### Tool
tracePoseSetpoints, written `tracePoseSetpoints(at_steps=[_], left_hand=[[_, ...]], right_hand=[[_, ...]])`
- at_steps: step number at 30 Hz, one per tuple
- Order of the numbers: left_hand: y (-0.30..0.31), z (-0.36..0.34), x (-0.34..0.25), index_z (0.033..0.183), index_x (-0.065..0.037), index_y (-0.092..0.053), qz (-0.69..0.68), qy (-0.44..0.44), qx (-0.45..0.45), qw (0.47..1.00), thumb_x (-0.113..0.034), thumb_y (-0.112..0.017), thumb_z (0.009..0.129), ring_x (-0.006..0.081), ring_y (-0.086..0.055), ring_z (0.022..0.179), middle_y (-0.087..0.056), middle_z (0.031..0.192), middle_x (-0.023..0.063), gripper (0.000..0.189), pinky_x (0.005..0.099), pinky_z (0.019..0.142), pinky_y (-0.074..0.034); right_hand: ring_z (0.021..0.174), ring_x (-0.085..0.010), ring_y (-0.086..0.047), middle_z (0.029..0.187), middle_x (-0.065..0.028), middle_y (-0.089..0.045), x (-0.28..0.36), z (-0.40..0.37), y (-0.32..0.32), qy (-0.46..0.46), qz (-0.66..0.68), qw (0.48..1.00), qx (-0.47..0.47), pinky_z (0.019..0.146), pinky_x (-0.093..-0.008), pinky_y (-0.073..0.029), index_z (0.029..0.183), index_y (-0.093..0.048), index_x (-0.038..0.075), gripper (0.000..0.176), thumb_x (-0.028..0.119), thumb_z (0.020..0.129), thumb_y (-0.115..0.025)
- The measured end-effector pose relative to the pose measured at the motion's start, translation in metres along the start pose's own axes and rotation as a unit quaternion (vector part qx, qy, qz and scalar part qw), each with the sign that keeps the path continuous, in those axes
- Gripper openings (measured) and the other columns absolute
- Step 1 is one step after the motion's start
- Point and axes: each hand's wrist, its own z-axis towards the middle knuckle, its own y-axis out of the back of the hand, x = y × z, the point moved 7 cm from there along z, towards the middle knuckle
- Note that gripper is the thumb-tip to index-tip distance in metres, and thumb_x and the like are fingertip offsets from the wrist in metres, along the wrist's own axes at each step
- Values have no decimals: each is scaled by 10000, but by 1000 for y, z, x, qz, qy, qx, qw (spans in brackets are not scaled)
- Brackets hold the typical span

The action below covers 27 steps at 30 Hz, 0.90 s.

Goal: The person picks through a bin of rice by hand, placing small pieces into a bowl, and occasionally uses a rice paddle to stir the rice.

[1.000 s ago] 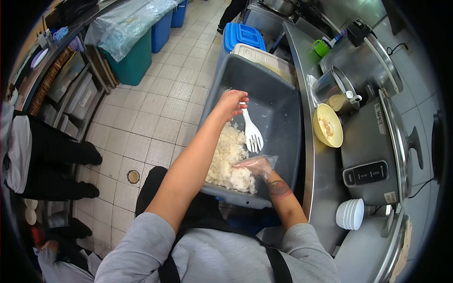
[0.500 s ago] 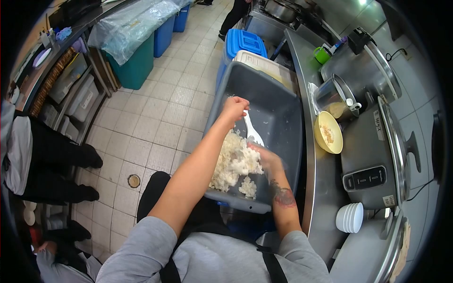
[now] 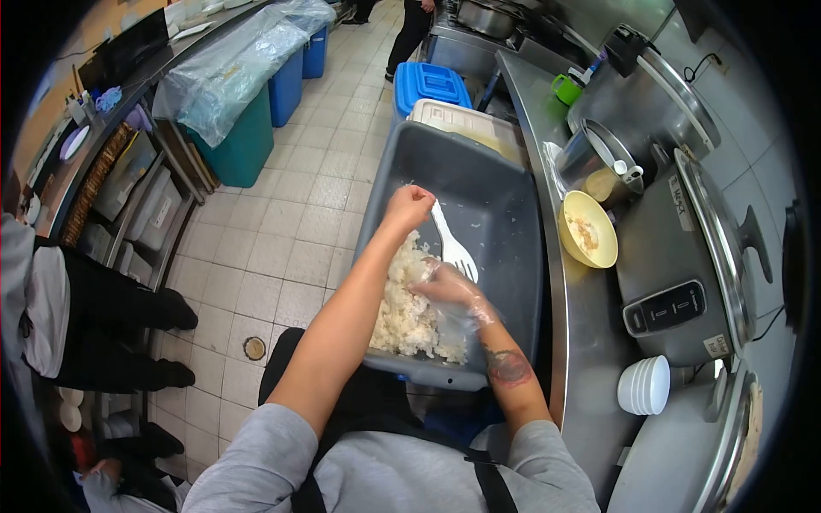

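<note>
A mass of cooked white rice lies in the near left part of a deep grey plastic tub. Over the tub's left side, my left hand is closed at the handle end of a white slotted rice paddle, whose blade points down toward the tub floor. My right hand, in a clear plastic glove, presses into the rice from the right with its fingers curled around some of it. The fingertips are partly hidden by rice.
A steel counter runs along the right, with a yellow bowl, stacked white bowls and large cookers. Lidded bins stand beyond the tub. People stand at left and at the back. A floor drain shows at left.
My right hand has moved left and deeper onto the rice, gathering the small loose clump near the tub's front. My left hand and the paddle stay nearly in place; the view has shifted slightly.
</note>
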Motion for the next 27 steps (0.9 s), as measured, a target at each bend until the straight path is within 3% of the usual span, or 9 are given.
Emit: tracePoseSetpoints(at_steps=[2,5,8,9,15,18,24,27], left_hand=[[1,6,6,927,-41,-631,21,-15,-2,1000,-154,-601,868,102,-590,750,-643,868,32,130,263,644,-474],[1,6,4,924,-11,-628,42,-24,-2,999,-120,-593,866,109,-598,786,-639,863,41,128,268,677,-494],[1,9,8,927,-4,-630,61,-37,-2,997,-110,-590,867,109,-599,793,-637,859,40,128,267,682,-498],[0,11,9,928,-5,-631,69,-44,-1,997,-110,-590,868,109,-598,791,-637,857,38,128,267,680,-497],[-6,2,4,938,0,-636,70,-43,28,996,-111,-596,865,106,-596,787,-634,844,29,139,267,686,-500],[-4,5,6,901,0,-657,52,-68,3,996,-158,-651,830,108,-582,608,-636,732,34,174,273,577,-476],[-4,9,13,909,5,-653,75,-66,9,995,-164,-662,837,117,-596,621,-640,743,39,183,279,584,-486],[-7,8,12,907,7,-652,90,-80,23,993,-161,-659,841,122,-599,621,-642,745,43,180,282,585,-487]], right_hand=[[866,-253,-658,969,-209,-680,9,-1,7,-28,-69,997,-16,845,-335,-503,1231,-554,-67,637,342,784,-750],[774,-215,-676,814,-152,-672,-6,1,14,-11,43,999,-15,731,-319,-535,1064,-627,-58,442,309,832,-711],[693,-179,-677,762,-75,-625,-30,14,7,38,305,951,32,594,-278,-532,945,-615,-32,304,264,888,-654],[643,-171,-669,739,-34,-573,-2,-7,18,14,350,936,30,517,-238,-508,887,-587,-7,284,273,926,-619],[757,-249,-689,847,-122,-632,17,-33,18,-20,388,920,47,597,-306,-544,1082,-541,-61,523,441,937,-575],[810,-281,-689,958,-191,-628,-13,-11,6,-58,334,930,142,653,-336,-554,1165,-502,-85,659,532,935,-520],[792,-275,-691,1026,-206,-590,1,-34,36,-37,432,901,23,677,-330,-559,1222,-492,-87,855,695,883,-430],[841,-250,-684,1011,-184,-592,-9,-17,30,-23,457,884,95,722,-336,-552,1276,-487,-51,913,753,860,-366]])
